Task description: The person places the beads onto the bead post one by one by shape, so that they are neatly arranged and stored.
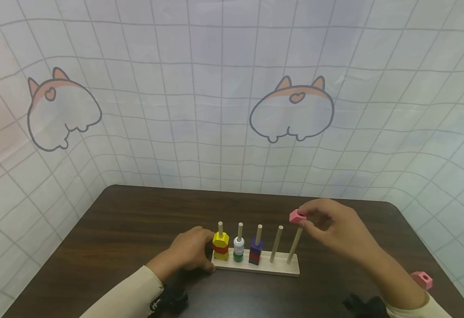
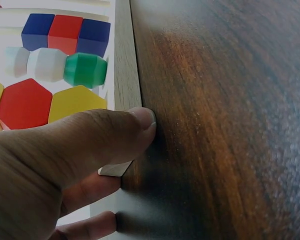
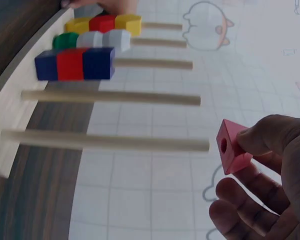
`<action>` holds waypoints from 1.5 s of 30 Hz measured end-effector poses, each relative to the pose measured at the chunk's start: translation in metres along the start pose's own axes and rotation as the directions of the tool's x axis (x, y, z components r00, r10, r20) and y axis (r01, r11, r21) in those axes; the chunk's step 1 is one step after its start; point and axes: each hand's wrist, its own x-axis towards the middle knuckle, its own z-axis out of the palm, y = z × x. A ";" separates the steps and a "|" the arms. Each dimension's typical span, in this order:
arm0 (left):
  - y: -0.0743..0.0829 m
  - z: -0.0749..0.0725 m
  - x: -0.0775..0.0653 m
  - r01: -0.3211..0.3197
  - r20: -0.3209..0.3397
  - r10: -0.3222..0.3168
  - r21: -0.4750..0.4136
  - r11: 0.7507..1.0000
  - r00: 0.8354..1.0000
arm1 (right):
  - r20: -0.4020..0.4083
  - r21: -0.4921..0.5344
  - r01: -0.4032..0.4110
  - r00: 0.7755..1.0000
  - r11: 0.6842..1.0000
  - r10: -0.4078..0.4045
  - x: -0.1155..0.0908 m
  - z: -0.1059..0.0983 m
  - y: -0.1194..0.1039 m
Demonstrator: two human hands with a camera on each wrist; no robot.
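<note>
A wooden peg stacker (image 1: 269, 267) with several upright pegs stands on the table. My left hand (image 1: 192, 248) grips its left end, thumb on the front edge of the base (image 2: 124, 60). Between thumb and fingers, my right hand (image 1: 337, 225) pinches a pink bead (image 3: 233, 146), its hole facing the tip of the rightmost peg (image 3: 155, 143). In the right wrist view a small gap separates bead and peg tip. Yellow and red beads (image 1: 220, 246) fill the leftmost peg, white and green beads (image 1: 238, 248) the second, blue and red blocks (image 1: 255, 251) the third. The two right pegs are bare.
Another pink bead (image 1: 422, 280) lies on the dark wooden table (image 1: 152, 207) at the right, beside my right forearm. Behind the table hangs a white gridded curtain (image 1: 216, 110) with cartoon animal drawings.
</note>
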 end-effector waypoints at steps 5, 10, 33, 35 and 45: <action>0.000 0.000 0.000 -0.008 0.000 0.008 -0.001 1.000 1.000 | 0.036 0.028 0.009 0.999 1.000 -0.010 0.003 0.010 -0.006; 0.000 0.000 0.000 -0.014 -0.004 0.014 -0.005 1.000 1.000 | 0.074 0.045 0.016 0.997 0.999 -0.020 0.002 0.020 -0.006; -0.002 0.002 0.001 0.002 0.000 -0.002 0.004 1.000 1.000 | 0.212 0.107 -0.171 0.966 0.979 0.146 -0.015 0.056 0.014; -0.002 0.003 0.001 0.003 0.001 -0.003 0.003 1.000 1.000 | 0.220 0.119 -0.187 0.963 0.975 0.158 -0.018 0.059 0.016; 0.000 0.001 0.001 0.006 0.007 -0.006 -0.004 1.000 1.000 | 0.250 0.167 -0.223 0.952 0.960 0.178 -0.030 0.079 0.034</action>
